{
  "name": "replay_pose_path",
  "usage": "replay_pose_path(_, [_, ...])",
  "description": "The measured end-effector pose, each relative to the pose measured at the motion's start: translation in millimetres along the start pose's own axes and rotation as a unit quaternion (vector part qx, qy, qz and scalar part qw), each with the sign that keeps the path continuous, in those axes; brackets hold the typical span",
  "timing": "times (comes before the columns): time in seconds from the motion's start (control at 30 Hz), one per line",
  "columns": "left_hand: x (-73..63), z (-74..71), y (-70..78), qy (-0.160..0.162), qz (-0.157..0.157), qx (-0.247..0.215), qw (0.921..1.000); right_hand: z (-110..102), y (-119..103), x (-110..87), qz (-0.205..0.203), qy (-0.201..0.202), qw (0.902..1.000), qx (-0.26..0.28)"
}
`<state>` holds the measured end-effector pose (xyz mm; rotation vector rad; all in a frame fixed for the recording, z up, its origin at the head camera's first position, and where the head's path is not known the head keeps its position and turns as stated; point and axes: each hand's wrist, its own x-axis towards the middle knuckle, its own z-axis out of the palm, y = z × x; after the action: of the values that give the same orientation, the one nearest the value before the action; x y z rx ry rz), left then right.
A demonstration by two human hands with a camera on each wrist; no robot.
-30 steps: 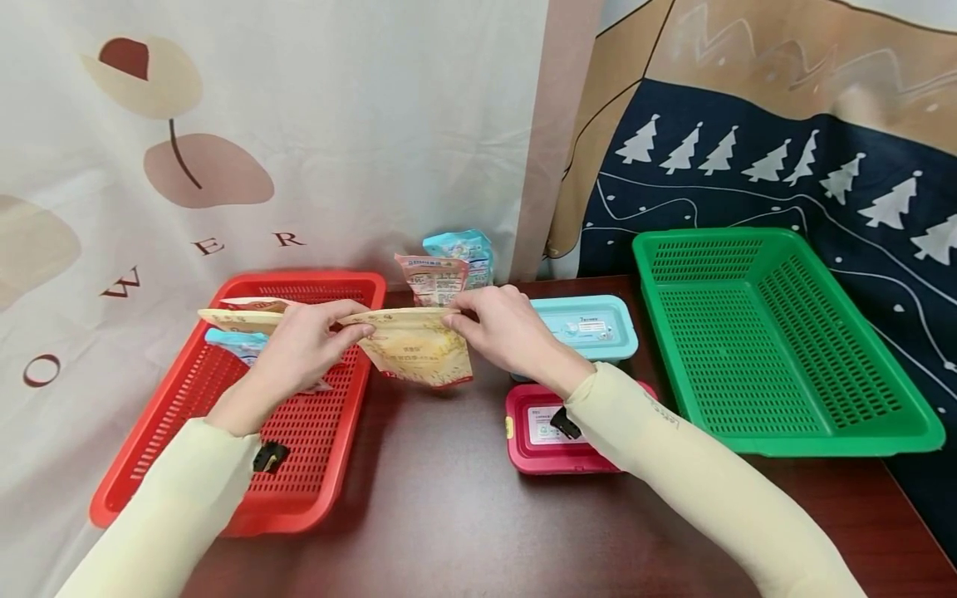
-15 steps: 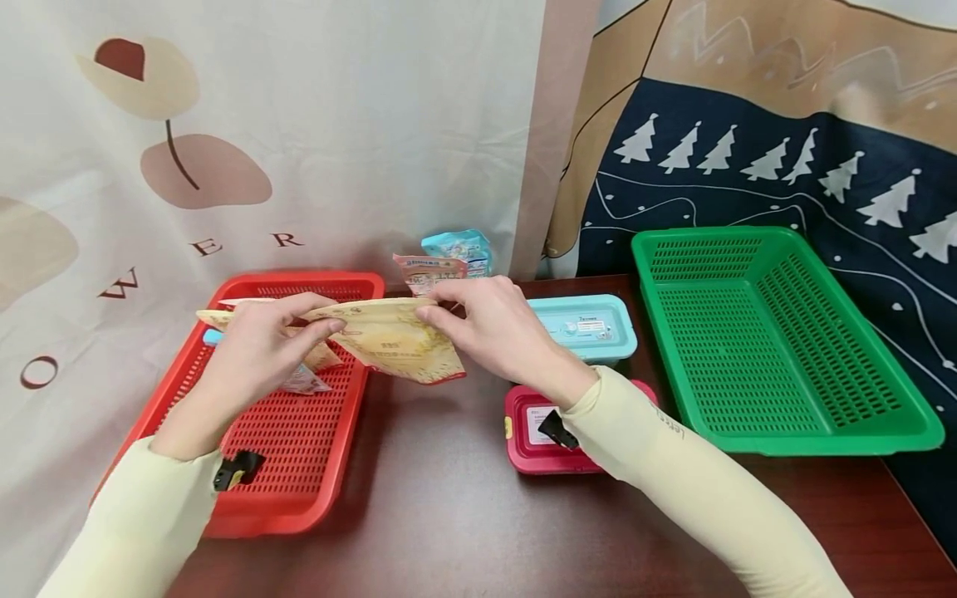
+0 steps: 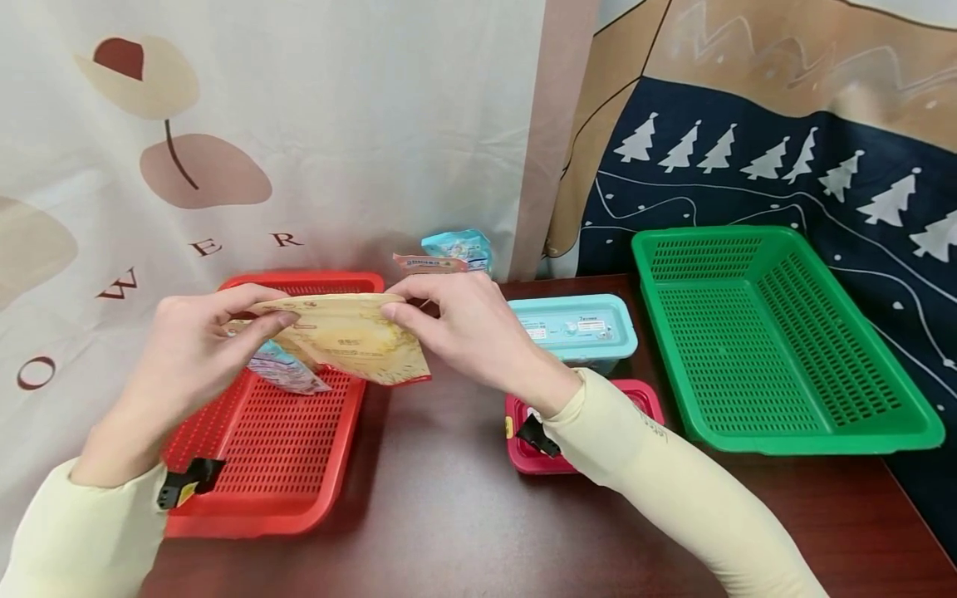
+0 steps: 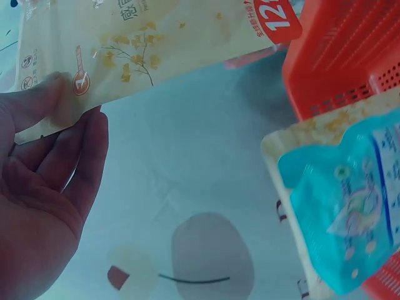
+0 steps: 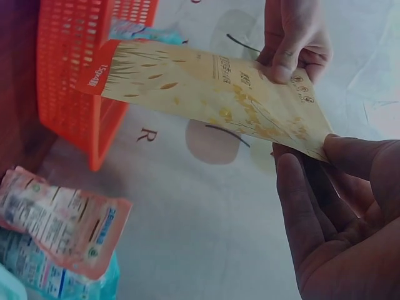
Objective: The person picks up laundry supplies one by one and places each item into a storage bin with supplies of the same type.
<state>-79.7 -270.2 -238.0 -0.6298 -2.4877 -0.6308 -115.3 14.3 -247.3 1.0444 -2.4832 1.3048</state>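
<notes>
A flat yellow pouch [image 3: 351, 339] with a red bottom edge is stretched between my hands, over the right side of the red basket [image 3: 284, 465]. My left hand [image 3: 190, 353] pinches its top left corner. At the top right corner, thumb and fingers of my right hand [image 3: 474, 332] pinch it, as the right wrist view also shows. A blue pouch [image 3: 287, 370] leans inside the basket behind my left hand, partly hidden. In the left wrist view, a cream pouch [image 4: 284, 147] stands against that blue pouch.
A pink pouch [image 3: 429, 264] and a light blue pouch [image 3: 459, 247] stand by the curtain, partly behind my right hand. A light blue lidded box [image 3: 579, 324] and a dark pink lidded box [image 3: 635, 399] sit to the right. Farther right is a green basket [image 3: 755, 374].
Both hands have moved left with the yellow pouch, from beside the red basket to over its right side. The left hand has moved out from over the pouches in the basket.
</notes>
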Motion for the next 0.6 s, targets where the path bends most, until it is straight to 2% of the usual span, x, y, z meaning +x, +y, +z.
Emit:
replay_pose_path(0.13, [-1.7, -10.0, -2.5, 0.005, 0.009, 0.007, 0.9999, 5, -4, 2.8, -0.005, 0.013, 0.9999, 0.009])
replay_pose_path(0.27, [-4.6, -20.7, -3.9, 0.011, 0.0, 0.02, 0.9997, 13, -8, 5.9, 0.001, 0.029, 0.9995, 0.016])
replay_pose_path(0.43, [-11.6, -33.0, -6.5, 0.02, -0.035, 0.025, 0.9989, 25, -16, 9.3, 0.007, 0.024, 0.9995, 0.018])
replay_pose_path(0.6, [-21.0, -42.3, -14.8, 0.034, -0.07, -0.01, 0.9969, 38, -25, 12.5, 0.0, -0.001, 0.9998, 0.02])
